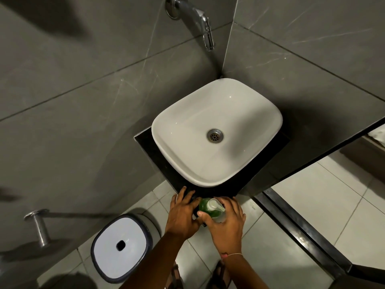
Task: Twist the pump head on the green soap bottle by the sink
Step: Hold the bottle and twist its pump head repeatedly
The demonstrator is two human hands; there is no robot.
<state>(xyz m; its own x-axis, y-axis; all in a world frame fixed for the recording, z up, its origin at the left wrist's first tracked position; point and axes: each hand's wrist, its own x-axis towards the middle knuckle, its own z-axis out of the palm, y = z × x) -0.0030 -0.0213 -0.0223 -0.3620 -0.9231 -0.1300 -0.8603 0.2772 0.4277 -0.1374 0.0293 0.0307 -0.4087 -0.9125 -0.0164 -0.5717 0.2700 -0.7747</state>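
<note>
The green soap bottle (205, 206) stands on the near corner of the black counter (145, 142), just in front of the white sink (177, 140). Its pale pump head (214, 205) points to the right. My right hand (226, 224) wraps around the bottle from the right and front, thumb across its near side. My left hand (183, 211) rests flat on the counter edge at the bottle's left, fingers spread, thumb touching the bottle's side. The bottle's lower part is hidden by both hands.
A chrome wall tap (200, 21) hangs above the sink. A white-lidded bin (120, 247) stands on the tiled floor at lower left, with a metal wall rail (39, 226) beside it. A black threshold (302, 232) runs along the right. Grey tiled walls enclose the corner.
</note>
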